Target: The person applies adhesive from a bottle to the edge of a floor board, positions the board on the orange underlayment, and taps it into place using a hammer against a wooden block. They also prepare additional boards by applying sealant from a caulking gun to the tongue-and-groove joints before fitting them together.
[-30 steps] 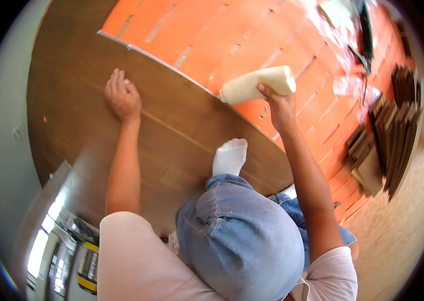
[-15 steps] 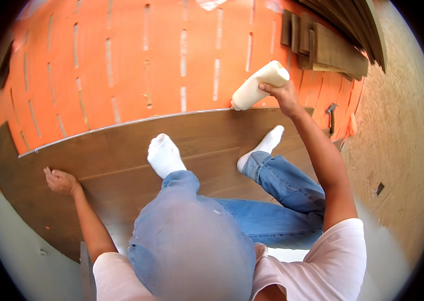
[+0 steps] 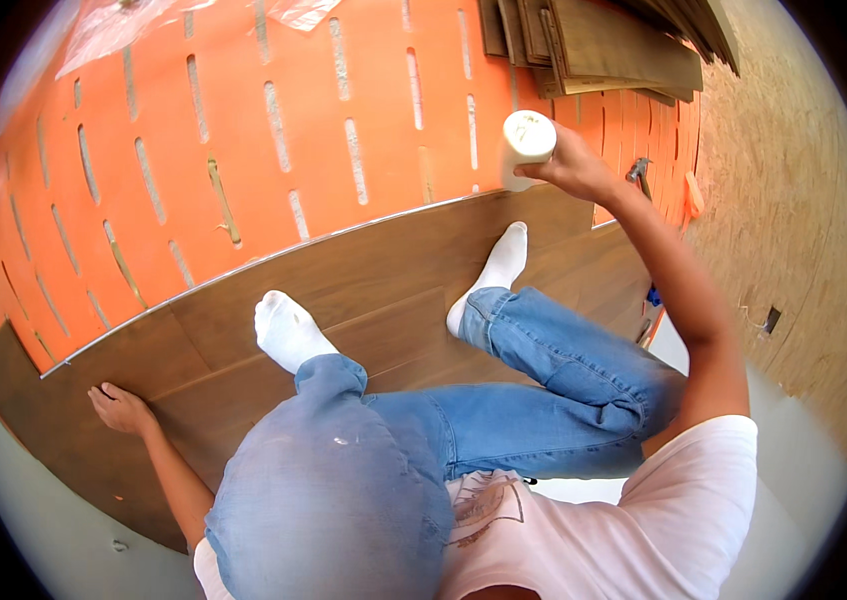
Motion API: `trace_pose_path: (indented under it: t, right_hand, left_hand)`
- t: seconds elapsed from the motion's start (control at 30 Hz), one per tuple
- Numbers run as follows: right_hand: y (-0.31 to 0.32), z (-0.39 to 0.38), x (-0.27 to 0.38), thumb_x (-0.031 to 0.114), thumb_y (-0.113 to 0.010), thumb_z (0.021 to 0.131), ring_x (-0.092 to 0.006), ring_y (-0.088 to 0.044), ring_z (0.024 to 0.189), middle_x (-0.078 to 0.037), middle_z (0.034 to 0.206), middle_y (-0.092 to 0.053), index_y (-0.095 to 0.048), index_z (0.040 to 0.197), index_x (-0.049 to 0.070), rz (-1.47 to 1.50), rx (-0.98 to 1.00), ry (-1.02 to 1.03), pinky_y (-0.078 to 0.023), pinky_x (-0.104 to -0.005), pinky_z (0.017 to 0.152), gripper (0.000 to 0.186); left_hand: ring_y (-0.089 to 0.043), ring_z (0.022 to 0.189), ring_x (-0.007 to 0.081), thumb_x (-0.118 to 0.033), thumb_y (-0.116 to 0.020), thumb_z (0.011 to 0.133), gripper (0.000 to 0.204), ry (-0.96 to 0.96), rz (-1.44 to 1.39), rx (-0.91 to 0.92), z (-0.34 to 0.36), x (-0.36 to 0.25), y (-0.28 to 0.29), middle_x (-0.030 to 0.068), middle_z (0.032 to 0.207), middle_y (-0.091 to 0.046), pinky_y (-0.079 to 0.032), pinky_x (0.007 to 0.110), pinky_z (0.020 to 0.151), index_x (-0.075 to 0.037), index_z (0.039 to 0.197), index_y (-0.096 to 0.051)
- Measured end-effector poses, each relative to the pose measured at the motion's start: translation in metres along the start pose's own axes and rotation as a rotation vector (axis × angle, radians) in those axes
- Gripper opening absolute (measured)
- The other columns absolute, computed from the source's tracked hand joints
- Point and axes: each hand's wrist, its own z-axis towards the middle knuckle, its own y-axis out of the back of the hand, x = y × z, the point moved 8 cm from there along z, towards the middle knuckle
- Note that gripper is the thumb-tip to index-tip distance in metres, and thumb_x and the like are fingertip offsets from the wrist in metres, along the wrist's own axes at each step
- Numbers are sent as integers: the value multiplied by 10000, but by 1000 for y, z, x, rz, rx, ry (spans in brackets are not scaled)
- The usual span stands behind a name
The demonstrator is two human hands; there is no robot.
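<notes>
My right hand [image 3: 575,165] is wrapped around a white squeeze bottle [image 3: 529,137], its round base turned up toward me and its lower end pointing down near the edge of the brown floor planks [image 3: 233,330]. That lower end is blurred, so I cannot tell whether it touches the edge. A thin white line runs along the planks' far edge, beside the orange underlayment [image 3: 253,205]. At the left, my left hand [image 3: 121,410] rests on the planks close to that edge, fingers loosely bent and slightly apart, with nothing visible in them.
Loose brown planks [image 3: 623,45] are stacked at the far right. A hammer [image 3: 638,175] and an orange scrap [image 3: 693,195] lie beyond my right forearm. Bare wood-board floor [image 3: 793,200] stretches along the right. My socked feet [image 3: 288,330] stand on the planks; clear plastic [image 3: 123,30] lies far left.
The bottle has swung from a slant to nearly upright, base up, and has moved right along the plank edge. My view has shifted. My left hand stays on the planks.
</notes>
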Motion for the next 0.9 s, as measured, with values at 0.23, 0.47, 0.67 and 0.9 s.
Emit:
trace_pose_path:
  t: [0.23, 0.47, 0.67, 0.9]
  right_hand:
    - [65, -82, -49, 225, -815, 735, -400, -647, 1101, -262, 1151, -656, -458, 1238, -18, -498, 386, -296, -531, -445, 901, 662]
    - [96, -127, -202, 261, -892, 650, -367, -688, 1067, -227, 1160, -693, -469, 1327, -28, -598, 419, -543, -565, -468, 864, 849]
    - [109, -70, -158, 247, -895, 607, -356, -703, 996, -203, 1071, -713, -507, 1303, -9, -782, 296, -334, -566, -458, 820, 837]
    - [62, 94, -9, 201, -830, 740, -294, -727, 948, -65, 1094, -748, -735, 1122, 104, -1535, 295, -130, -616, -496, 749, 406]
  left_hand:
    - [-520, 1297, 422, -358, -451, 1055, 546, -97, 8, 136, -20, -15, 6, 287, 1405, -542, -406, 466, 1103, 104, 1319, -575]
    - [-514, 1300, 431, -297, -479, 1051, 475, -91, 21, 291, -30, -47, 51, 286, 1417, -530, -415, 469, 1092, 90, 1300, -595]
    - [-526, 1308, 357, -152, -519, 1032, 388, -257, -422, 162, -20, -163, 155, 209, 1422, -542, -427, 436, 1082, 38, 1369, -551]
    - [-570, 1203, 343, -139, -423, 1037, 335, -907, -952, -343, -23, -355, 445, 201, 1304, -598, -444, 483, 1064, 2, 1283, -602]
